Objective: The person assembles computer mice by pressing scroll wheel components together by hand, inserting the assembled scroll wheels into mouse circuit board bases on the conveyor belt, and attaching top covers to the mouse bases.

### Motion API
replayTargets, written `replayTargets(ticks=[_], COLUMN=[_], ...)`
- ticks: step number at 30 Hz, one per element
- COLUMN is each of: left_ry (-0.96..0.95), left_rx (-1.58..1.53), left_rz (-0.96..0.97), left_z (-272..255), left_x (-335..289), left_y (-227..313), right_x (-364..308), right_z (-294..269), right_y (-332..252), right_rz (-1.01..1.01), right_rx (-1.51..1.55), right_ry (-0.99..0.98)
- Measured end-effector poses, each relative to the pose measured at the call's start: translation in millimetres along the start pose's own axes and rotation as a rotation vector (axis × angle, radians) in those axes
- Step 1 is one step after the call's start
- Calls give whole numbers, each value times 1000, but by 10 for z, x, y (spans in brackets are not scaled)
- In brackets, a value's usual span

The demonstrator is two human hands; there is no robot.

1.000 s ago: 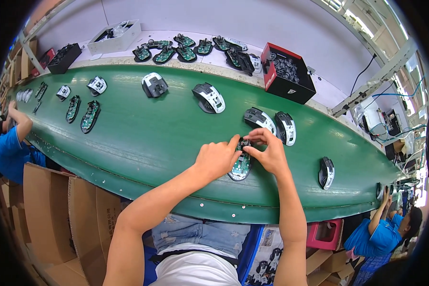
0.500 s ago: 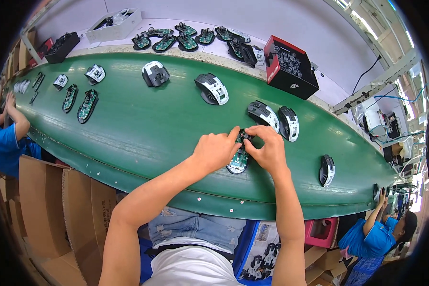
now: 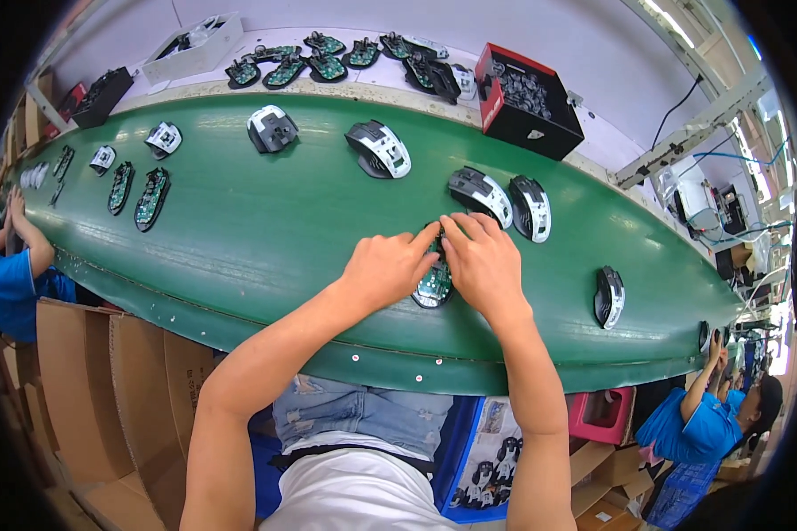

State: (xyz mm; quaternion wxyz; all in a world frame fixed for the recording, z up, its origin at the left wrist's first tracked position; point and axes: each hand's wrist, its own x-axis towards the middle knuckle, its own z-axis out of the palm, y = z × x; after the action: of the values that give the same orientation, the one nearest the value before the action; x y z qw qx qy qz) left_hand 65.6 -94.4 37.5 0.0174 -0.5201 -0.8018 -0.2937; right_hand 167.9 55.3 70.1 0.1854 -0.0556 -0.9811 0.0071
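Observation:
A computer mouse base with a green circuit board (image 3: 433,290) lies on the green belt in front of me, its near end showing. My left hand (image 3: 388,267) grips its left side, thumb and index finger closed at the far half. From the right, my right hand (image 3: 485,268) holds the same base, its fingers bent together over the far end. The fingers hide most of that far half, and any small part under them cannot be made out. Just beyond my right hand sit two black-and-white mouse shells (image 3: 481,196) (image 3: 530,209).
More mouse shells (image 3: 378,149) (image 3: 608,297) and circuit-board bases (image 3: 152,199) are spread along the green belt (image 3: 266,239). On the back ledge are several board bases (image 3: 326,68) and a red-black box (image 3: 540,133) of small dark parts. Co-workers in blue (image 3: 695,425) (image 3: 9,296) work at both ends.
My right hand has gone from a thumb-and-finger pinch near the base's far end to bent fingers laid over it. My left hand keeps its hold. The whole view has shifted slightly.

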Motion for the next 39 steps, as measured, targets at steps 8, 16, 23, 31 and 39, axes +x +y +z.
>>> replayTargets(ticks=[8,16,23,31,39], left_ry=[-17,26,-31,31,136], left_rx=[0,-17,-20,67,99], left_rz=[15,78,25,17,-26], left_z=[-24,-40,-89,-114,-165], left_x=[1,-15,-69,-88,-50], left_y=[-15,-96,-94,-110,-242], right_x=[2,103,112,172,-13], right_z=[152,-78,71,143,75], right_y=[222,333,330,151,951], right_rz=[-20,148,132,226,367], right_rx=[414,738,774,693,76], right_ry=[-99,-210,-141,61,436])
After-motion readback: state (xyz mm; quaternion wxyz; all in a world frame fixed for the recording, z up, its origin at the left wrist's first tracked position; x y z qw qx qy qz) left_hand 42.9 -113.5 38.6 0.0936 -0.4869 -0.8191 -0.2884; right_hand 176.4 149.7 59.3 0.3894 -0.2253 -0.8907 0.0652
